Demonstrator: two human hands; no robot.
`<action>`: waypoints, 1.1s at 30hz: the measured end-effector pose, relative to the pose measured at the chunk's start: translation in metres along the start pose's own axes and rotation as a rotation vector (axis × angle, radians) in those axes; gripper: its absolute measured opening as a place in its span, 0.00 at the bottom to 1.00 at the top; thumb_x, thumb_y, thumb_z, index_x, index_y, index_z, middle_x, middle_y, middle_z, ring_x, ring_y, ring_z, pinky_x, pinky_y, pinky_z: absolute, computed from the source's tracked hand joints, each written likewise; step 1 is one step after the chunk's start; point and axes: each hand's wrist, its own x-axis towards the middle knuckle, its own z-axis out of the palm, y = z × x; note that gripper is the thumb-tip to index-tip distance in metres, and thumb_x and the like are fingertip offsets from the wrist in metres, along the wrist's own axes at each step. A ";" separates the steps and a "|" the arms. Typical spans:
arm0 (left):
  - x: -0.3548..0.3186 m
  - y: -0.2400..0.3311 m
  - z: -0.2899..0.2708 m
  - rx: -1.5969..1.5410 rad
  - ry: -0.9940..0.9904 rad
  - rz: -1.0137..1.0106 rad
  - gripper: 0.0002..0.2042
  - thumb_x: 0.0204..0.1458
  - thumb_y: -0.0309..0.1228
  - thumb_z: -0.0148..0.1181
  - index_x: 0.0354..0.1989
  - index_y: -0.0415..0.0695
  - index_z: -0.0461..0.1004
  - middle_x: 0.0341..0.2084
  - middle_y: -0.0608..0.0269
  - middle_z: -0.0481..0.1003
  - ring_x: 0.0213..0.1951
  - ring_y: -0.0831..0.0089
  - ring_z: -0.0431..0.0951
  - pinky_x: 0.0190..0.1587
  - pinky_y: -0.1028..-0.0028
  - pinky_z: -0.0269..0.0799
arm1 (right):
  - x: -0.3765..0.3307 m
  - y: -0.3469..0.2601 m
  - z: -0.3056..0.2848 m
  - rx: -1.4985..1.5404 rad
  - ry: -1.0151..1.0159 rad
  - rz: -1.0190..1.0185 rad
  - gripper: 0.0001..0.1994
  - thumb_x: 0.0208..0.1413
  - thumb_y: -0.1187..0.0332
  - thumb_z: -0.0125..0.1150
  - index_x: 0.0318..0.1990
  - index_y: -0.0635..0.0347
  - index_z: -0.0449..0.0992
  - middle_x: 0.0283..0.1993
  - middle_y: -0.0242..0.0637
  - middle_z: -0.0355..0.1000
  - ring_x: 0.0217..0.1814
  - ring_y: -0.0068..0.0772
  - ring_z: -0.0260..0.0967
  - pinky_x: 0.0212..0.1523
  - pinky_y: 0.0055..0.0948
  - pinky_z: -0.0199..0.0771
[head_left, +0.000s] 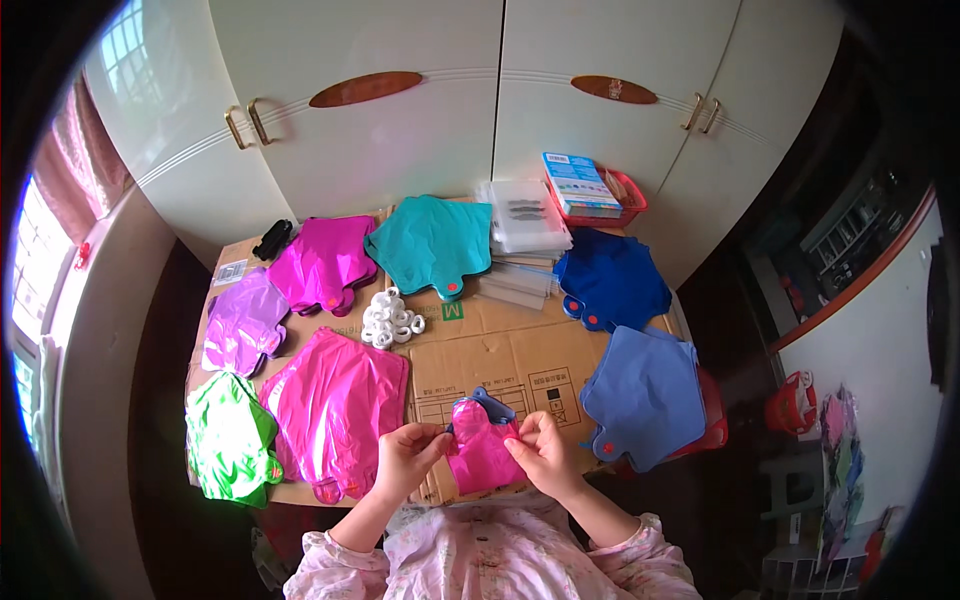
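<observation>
Near the front edge of the cardboard-covered table, I hold a small shiny pink foil piece, which looks like a flat foil balloon (487,462), with both hands. Its upper edge shows a slate-blue piece (490,402). My left hand (412,455) pinches the left side between thumb and fingers. On the right side, my right hand (541,455) is closed in the same way. A larger bright pink stack of foil (338,400) lies beside my left hand. To the right of my right hand rests a light blue stack (645,400) with a red dot.
Around the cardboard (470,350) lie green (230,430), purple (243,318), magenta (318,260), teal (430,240) and dark blue (615,278) foil stacks. White rings (390,322) form a pile. Clear plastic bags (525,222) and a red basket (628,200) with a box (580,185) stand behind.
</observation>
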 end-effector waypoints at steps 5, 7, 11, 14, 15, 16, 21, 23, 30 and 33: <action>0.003 -0.001 0.001 0.134 0.019 0.058 0.04 0.53 0.21 0.60 0.34 0.32 0.75 0.24 0.61 0.79 0.29 0.79 0.79 0.34 0.80 0.75 | 0.011 -0.011 -0.003 -0.100 -0.056 0.048 0.08 0.59 0.69 0.57 0.33 0.65 0.70 0.24 0.26 0.68 0.24 0.10 0.58 0.23 0.16 0.56; 0.003 -0.004 0.000 0.203 0.033 0.075 0.05 0.53 0.22 0.60 0.34 0.32 0.75 0.25 0.62 0.79 0.29 0.79 0.79 0.34 0.80 0.75 | 0.016 -0.018 -0.009 -0.303 -0.127 0.016 0.11 0.59 0.68 0.57 0.27 0.65 0.70 0.21 0.26 0.65 0.23 0.11 0.55 0.21 0.20 0.55; 0.006 -0.009 -0.005 0.147 0.018 -0.021 0.06 0.52 0.23 0.62 0.35 0.33 0.76 0.27 0.62 0.79 0.30 0.80 0.78 0.35 0.80 0.75 | 0.023 -0.028 -0.014 -0.477 -0.147 -0.056 0.18 0.57 0.65 0.58 0.19 0.65 0.68 0.14 0.26 0.58 0.18 0.14 0.51 0.18 0.28 0.52; 0.011 -0.005 -0.009 0.002 -0.052 -0.145 0.08 0.51 0.24 0.63 0.37 0.32 0.76 0.28 0.63 0.79 0.31 0.81 0.77 0.36 0.80 0.74 | 0.031 -0.002 -0.022 -0.330 -0.185 0.029 0.19 0.58 0.65 0.58 0.17 0.64 0.65 0.14 0.24 0.52 0.18 0.14 0.48 0.18 0.27 0.49; 0.014 -0.003 -0.011 -0.038 -0.076 -0.181 0.09 0.51 0.25 0.63 0.38 0.32 0.76 0.28 0.63 0.79 0.31 0.81 0.77 0.36 0.80 0.74 | 0.034 0.005 -0.023 -0.264 -0.199 0.056 0.19 0.58 0.65 0.58 0.17 0.64 0.64 0.14 0.23 0.51 0.19 0.13 0.47 0.18 0.27 0.48; 0.016 -0.002 -0.011 -0.024 -0.096 -0.185 0.09 0.51 0.25 0.64 0.38 0.32 0.76 0.28 0.64 0.78 0.30 0.81 0.77 0.35 0.80 0.74 | 0.036 0.009 -0.026 -0.282 -0.209 0.079 0.18 0.58 0.65 0.57 0.18 0.63 0.65 0.14 0.22 0.50 0.19 0.13 0.46 0.18 0.25 0.46; 0.028 -0.011 -0.012 0.094 -0.143 -0.231 0.10 0.50 0.24 0.64 0.38 0.32 0.77 0.28 0.65 0.78 0.31 0.83 0.76 0.36 0.81 0.74 | 0.044 0.010 -0.029 -0.260 -0.269 0.121 0.16 0.59 0.66 0.57 0.20 0.62 0.68 0.16 0.18 0.52 0.20 0.11 0.46 0.19 0.24 0.46; 0.032 -0.011 -0.011 0.148 -0.131 -0.237 0.09 0.50 0.24 0.64 0.37 0.31 0.77 0.27 0.65 0.78 0.31 0.83 0.76 0.36 0.82 0.74 | 0.046 0.011 -0.030 -0.229 -0.279 0.120 0.16 0.59 0.66 0.57 0.20 0.62 0.69 0.17 0.17 0.52 0.20 0.11 0.46 0.19 0.23 0.46; 0.035 -0.013 -0.009 -0.008 -0.156 -0.267 0.09 0.51 0.24 0.63 0.37 0.31 0.77 0.28 0.65 0.78 0.30 0.82 0.76 0.34 0.81 0.75 | 0.049 0.016 -0.036 -0.179 -0.304 0.144 0.14 0.60 0.67 0.55 0.21 0.60 0.70 0.19 0.15 0.53 0.21 0.10 0.46 0.20 0.21 0.46; 0.038 -0.012 -0.008 -0.016 -0.139 -0.328 0.08 0.52 0.24 0.62 0.37 0.31 0.77 0.28 0.65 0.78 0.31 0.82 0.76 0.35 0.81 0.75 | 0.050 0.016 -0.036 -0.181 -0.324 0.156 0.13 0.60 0.67 0.55 0.23 0.60 0.71 0.19 0.15 0.55 0.21 0.09 0.47 0.20 0.21 0.46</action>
